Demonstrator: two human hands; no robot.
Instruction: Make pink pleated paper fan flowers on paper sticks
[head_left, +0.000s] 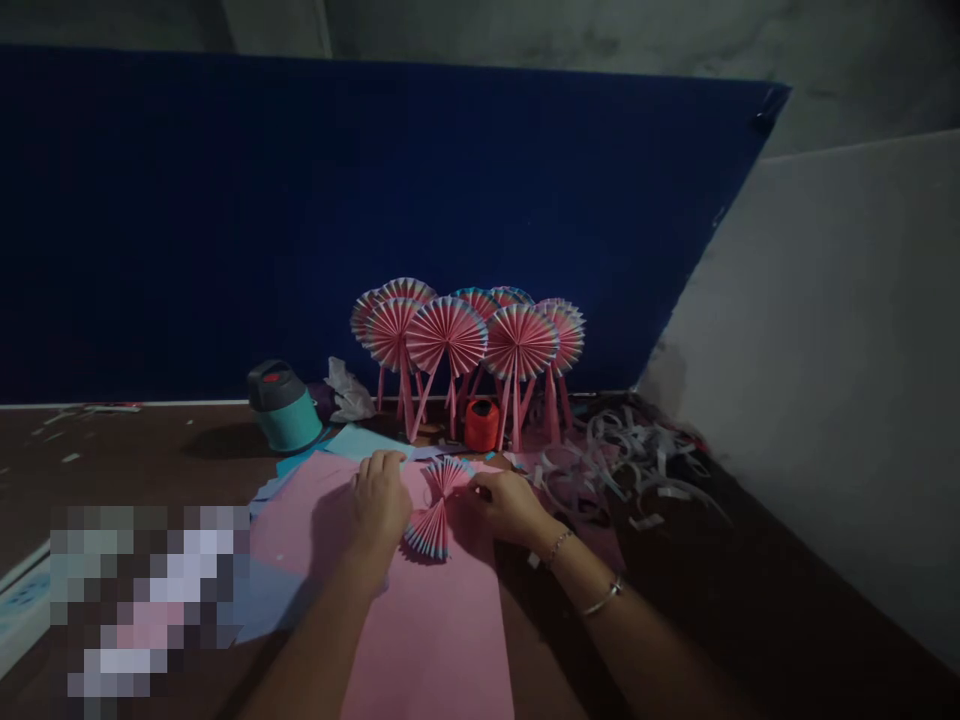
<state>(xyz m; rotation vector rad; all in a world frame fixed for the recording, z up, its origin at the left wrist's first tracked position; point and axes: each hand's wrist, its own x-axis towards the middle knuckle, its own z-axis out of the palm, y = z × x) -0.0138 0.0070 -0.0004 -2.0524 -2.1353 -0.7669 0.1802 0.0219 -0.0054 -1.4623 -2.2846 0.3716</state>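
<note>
A pleated pink paper fan (429, 535), pinched at its middle into a bow shape with blue-tinted edges, lies on a sheet of pink paper (439, 640). My left hand (379, 498) is at its left side, fingers curled and pressed together; what they hold is hidden. On the other side my right hand (511, 505) has thumb and fingers closed in a pinch close to the fan's upper half. Whatever is in that pinch is too small to name. A faint thin loop shows at the fan's narrow waist. Just behind stands a red spool of thread (481, 427).
Several finished round paper fans (446, 337) on pink sticks stand behind the spool. A teal and black container (283, 410) is to their left. Curled paper strips (637, 450) pile up at right. A blue board (300, 220) rises at the table's back. A patch at lower left is pixelated.
</note>
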